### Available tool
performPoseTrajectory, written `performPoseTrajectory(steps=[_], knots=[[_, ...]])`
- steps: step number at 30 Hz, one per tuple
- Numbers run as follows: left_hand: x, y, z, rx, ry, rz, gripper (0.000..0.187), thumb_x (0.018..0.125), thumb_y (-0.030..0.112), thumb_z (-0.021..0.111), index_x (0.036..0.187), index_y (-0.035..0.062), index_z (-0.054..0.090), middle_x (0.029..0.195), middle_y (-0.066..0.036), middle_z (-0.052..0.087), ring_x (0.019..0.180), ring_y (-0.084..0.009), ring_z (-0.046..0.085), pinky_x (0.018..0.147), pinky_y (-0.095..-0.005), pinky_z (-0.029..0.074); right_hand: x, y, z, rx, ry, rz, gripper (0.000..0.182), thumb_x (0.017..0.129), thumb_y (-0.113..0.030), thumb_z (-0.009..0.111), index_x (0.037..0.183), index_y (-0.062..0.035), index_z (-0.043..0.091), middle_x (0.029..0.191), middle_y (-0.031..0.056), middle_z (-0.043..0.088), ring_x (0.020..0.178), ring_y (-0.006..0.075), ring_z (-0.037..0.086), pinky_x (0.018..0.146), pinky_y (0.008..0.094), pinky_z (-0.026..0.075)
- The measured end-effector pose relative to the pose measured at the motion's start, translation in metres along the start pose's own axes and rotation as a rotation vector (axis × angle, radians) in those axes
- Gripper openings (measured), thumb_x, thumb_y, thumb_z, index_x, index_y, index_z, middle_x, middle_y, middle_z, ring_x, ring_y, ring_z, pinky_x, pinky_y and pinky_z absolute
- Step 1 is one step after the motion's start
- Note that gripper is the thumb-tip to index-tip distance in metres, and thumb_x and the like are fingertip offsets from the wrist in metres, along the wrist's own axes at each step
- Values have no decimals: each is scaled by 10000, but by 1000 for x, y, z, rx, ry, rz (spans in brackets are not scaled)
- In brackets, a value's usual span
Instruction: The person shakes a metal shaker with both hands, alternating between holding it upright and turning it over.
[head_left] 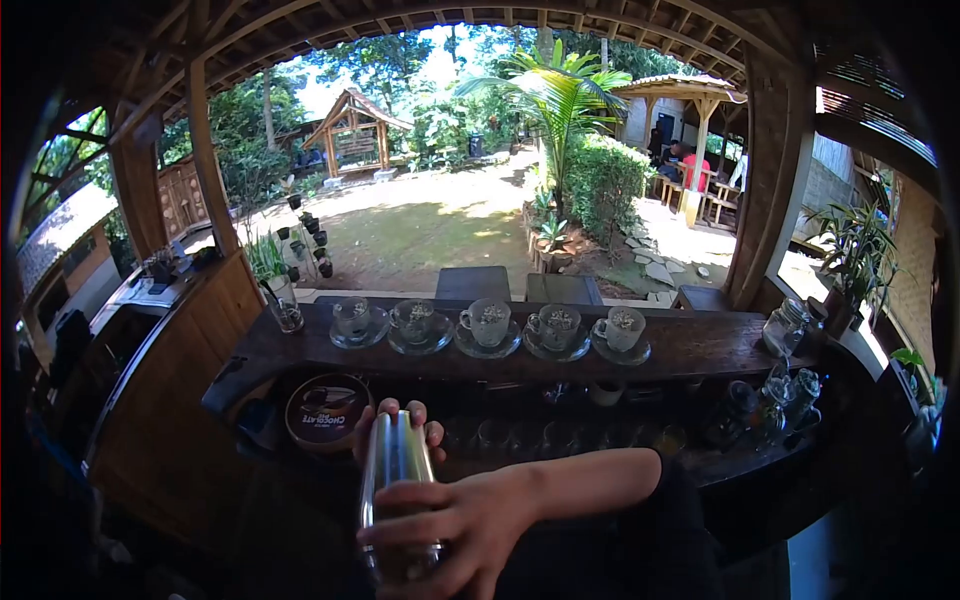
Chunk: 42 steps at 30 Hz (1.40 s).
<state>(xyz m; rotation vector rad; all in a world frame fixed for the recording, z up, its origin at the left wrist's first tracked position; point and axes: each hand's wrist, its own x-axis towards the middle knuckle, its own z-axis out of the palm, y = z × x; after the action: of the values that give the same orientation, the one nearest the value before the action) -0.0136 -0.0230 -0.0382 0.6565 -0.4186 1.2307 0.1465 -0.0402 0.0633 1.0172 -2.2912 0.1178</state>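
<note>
A shiny metal cocktail shaker (400, 470) is held between both of my hands, low in the middle of the view, its far end tipped toward the counter. My right hand (465, 525) wraps over the near part, fingers spread across the metal side. At the far end, the fingertips of my left hand (405, 415) curl around the shaker; its palm is hidden behind the metal. Beyond it, several glass cups (489, 320) stand on glass saucers (487, 343) in a row on the dark wooden counter (690, 338), with pale bits showing in them.
A round chocolate sign (328, 412) sits under the counter ledge at left. Glass jars (788, 325) and bottles (780, 395) stand at right. A drinking glass (286, 315) is at the counter's left end. Outside, people (690, 170) sit under a shelter.
</note>
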Motion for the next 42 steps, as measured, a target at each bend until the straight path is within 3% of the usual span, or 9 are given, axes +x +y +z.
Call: performPoseTrajectory(steps=[8,14,19,26,28,31,36,38,42], knots=[[4,-5,-19,-110,244,-75,332,926,432,392,1081,180,543,1099,-92,463,1005,-319,452,822,-488,483,-56,55,-1,-114,327,392,462,787,-145,593,1226,-163,449,1280,120,407,1184,396,390,909,520,405],[30,-23,-12,0,-11,-97,317,956,369,348,1131,147,492,1081,-85,447,970,-253,439,882,-434,427,-30,-2,-11,-317,74,-34,329,743,-214,581,1068,-216,530,1263,13,433,1188,393,397,914,565,384],[25,-60,-12,-144,263,-82,272,940,366,387,1082,169,510,1076,-78,449,982,-253,435,843,-440,449,-92,37,15,-71,653,612,618,645,-257,588,1238,-120,476,1235,154,445,1065,368,449,897,443,393],[68,-66,-30,138,-79,-322,281,934,372,399,1107,182,512,1069,-23,471,992,-231,455,843,-433,410,-71,-52,-42,-245,-1,173,382,753,-237,555,1130,-243,492,1309,73,383,1155,449,379,930,566,371],[53,-140,-60,550,425,316,335,915,339,456,1214,188,452,1190,9,477,1065,-156,466,849,-355,454,-119,-38,-51,-422,148,338,511,716,-213,665,1189,-166,477,1312,126,371,1179,394,392,951,508,376],[74,-172,-71,-178,553,-182,372,886,447,455,1155,200,525,1161,-38,552,1032,-232,561,775,-327,522,-161,-73,-60,-138,639,999,818,631,-119,764,1326,-181,335,1310,181,365,1223,365,364,969,444,372],[134,-219,27,207,95,-228,515,816,436,574,1129,40,470,1076,-196,514,936,-306,583,781,-424,526,-123,-182,-138,-412,437,285,763,668,-125,757,1289,-302,350,1289,145,389,1134,533,374,887,623,368],[163,-235,31,415,-222,-246,503,801,444,589,1086,50,464,1043,-212,490,998,-316,539,841,-455,483,-124,-229,-131,-406,622,539,761,675,-126,763,1274,-297,325,1272,115,390,1094,535,407,860,635,383],[219,-312,10,414,165,-475,375,846,359,540,1063,54,505,958,-110,564,934,-221,569,814,-350,472,-166,-233,-146,-768,864,586,833,659,-103,775,1288,-270,254,1277,127,358,1125,443,425,859,593,421]])
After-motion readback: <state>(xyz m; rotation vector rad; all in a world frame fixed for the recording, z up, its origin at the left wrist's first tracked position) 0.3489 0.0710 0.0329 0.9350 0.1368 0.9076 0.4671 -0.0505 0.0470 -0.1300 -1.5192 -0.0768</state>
